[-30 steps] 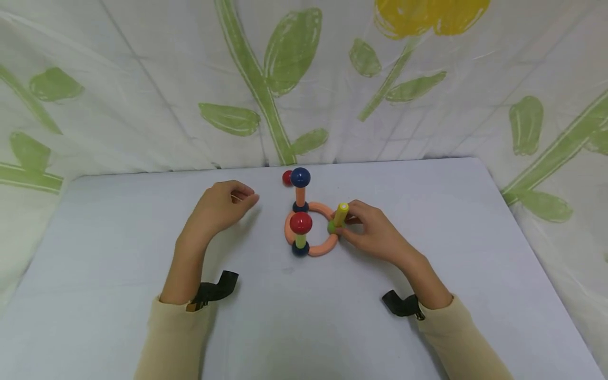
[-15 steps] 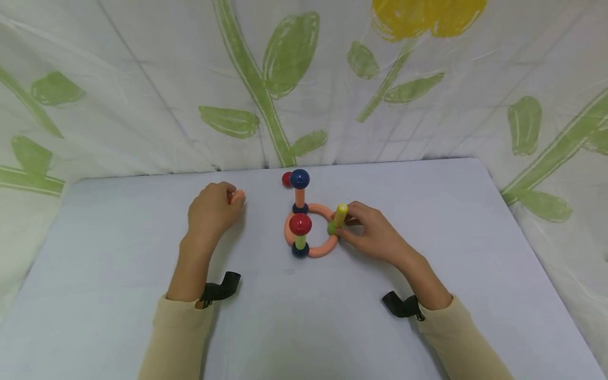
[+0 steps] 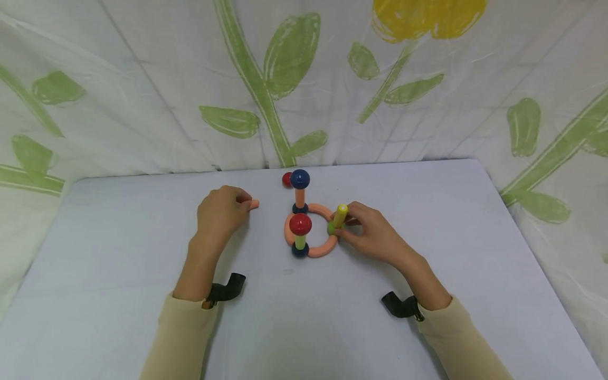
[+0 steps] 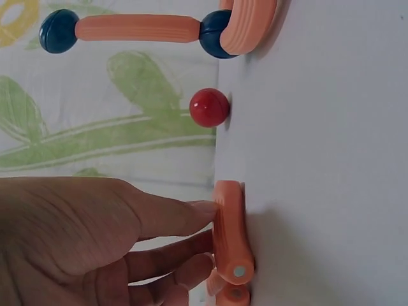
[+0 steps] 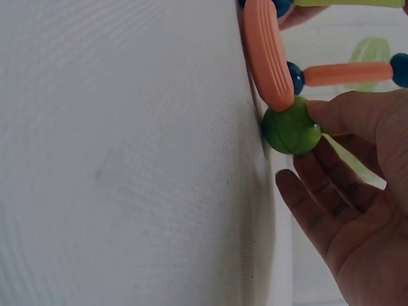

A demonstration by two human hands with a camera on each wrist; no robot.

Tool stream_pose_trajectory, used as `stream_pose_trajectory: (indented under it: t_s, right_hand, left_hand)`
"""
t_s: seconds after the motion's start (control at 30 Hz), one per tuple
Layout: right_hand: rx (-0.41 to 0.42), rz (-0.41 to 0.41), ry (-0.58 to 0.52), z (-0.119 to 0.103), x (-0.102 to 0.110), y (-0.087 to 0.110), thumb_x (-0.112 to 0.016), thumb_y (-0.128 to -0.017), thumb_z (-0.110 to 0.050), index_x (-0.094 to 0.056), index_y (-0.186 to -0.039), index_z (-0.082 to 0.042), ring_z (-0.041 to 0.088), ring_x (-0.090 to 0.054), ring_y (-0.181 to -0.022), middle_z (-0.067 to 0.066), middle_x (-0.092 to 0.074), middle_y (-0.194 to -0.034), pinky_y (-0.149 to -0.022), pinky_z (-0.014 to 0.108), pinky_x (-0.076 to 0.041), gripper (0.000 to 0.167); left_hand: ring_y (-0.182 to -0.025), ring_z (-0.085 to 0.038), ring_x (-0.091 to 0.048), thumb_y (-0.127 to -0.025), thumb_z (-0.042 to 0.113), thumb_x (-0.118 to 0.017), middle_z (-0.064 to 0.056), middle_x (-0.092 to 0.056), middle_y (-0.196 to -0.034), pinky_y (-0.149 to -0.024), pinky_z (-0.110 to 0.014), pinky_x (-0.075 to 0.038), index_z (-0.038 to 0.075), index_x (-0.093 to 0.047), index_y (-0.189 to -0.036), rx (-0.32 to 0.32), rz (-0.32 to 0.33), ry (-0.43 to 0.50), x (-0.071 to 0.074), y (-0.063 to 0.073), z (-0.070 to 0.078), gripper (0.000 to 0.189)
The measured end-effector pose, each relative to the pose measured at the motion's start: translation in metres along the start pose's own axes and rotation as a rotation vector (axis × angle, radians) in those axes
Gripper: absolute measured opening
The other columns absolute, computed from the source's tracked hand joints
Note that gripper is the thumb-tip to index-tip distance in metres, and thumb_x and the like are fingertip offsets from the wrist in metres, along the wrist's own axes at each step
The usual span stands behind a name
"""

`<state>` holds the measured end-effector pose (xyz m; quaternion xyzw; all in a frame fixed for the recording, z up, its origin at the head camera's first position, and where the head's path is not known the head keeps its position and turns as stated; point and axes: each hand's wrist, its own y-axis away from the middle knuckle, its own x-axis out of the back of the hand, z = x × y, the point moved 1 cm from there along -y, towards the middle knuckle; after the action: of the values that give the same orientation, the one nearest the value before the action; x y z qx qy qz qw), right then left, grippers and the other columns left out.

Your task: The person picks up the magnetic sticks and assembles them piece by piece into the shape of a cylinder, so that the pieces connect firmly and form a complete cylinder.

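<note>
In the head view my left hand (image 3: 222, 212) pinches an orange curved rod (image 3: 254, 203) left of a ring of toy pieces. The left wrist view shows thumb and fingers on this rod (image 4: 231, 229), close to the tabletop; a second orange piece (image 4: 236, 294) is partly hidden below it. My right hand (image 3: 372, 232) holds the green ball (image 5: 292, 129) at the ring's right side between thumb and fingers. A yellow rod (image 3: 340, 215) rises from that ball. Orange curved rods (image 3: 324, 247) and two dark blue balls (image 3: 300, 250) form the rest of the ring.
On the ring stand an orange straight rod (image 3: 300, 198) topped by a blue ball (image 3: 300, 179) and a light green rod (image 3: 300, 242) topped by a red ball (image 3: 301, 224). Behind lies a loose red ball (image 4: 209, 107). A flower-printed curtain (image 3: 166, 79) hangs beyond the white table (image 3: 304, 327).
My left hand first drew back left, an orange piece coming into view at its fingertips, then shifted slightly right with the rod jutting out. My right hand stays at the green ball.
</note>
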<state>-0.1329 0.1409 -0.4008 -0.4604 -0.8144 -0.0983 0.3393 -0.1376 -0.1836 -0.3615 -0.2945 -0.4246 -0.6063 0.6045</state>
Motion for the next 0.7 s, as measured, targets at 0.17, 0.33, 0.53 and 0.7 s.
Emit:
stream_pose_trajectory:
  t_s: [0.17,0.33,0.53,0.7]
  right_hand:
    - [-0.007,-0.003,-0.004,0.0008,-0.0001,0.0001,-0.081,-0.093,-0.009,-0.069,-0.109,-0.013,0.019,-0.072,-0.108,0.001,-0.071,-0.108,-0.097,0.038,-0.062,0.021]
    - [-0.007,-0.002,-0.019,0.0026,0.0002,0.0012,-0.081,-0.093,-0.011,-0.070,-0.109,-0.013,0.020,-0.073,-0.109,0.001,-0.072,-0.107,-0.098,0.039,-0.061,0.019]
    - [-0.012,-0.006,-0.037,0.0035,0.0005,0.0009,-0.082,-0.093,-0.011,-0.072,-0.109,-0.012,0.021,-0.074,-0.111,0.001,-0.074,-0.109,-0.098,0.038,-0.061,0.019]
    - [-0.014,-0.012,-0.043,0.0033,0.0005,0.0002,-0.082,-0.093,-0.010,-0.071,-0.109,-0.013,0.020,-0.074,-0.112,0.001,-0.073,-0.110,-0.098,0.037,-0.061,0.020]
  left_hand:
    - [-0.106,-0.037,-0.072,-0.101,0.034,-0.073,-0.016,-0.080,-0.115,-0.083,-0.050,-0.056,0.007,-0.080,-0.119,-0.034,-0.024,-0.023,-0.0001,0.0007,0.0022,0.033]
    - [-0.094,-0.033,-0.071,-0.101,0.032,-0.073,-0.016,-0.079,-0.104,-0.081,-0.049,-0.056,0.003,-0.079,-0.116,-0.092,-0.050,-0.039,-0.0028,0.0008,0.0040,0.034]
    - [-0.095,-0.033,-0.071,-0.103,0.026,-0.070,-0.018,-0.079,-0.101,-0.108,-0.054,-0.044,-0.003,-0.078,-0.114,-0.150,-0.062,-0.050,-0.0063,0.0027,0.0071,0.031]
    - [-0.081,-0.028,-0.065,-0.103,0.023,-0.069,-0.014,-0.073,-0.084,-0.093,-0.048,-0.043,-0.001,-0.079,-0.105,-0.170,-0.058,-0.065,-0.0070,0.0042,0.0075,0.027]
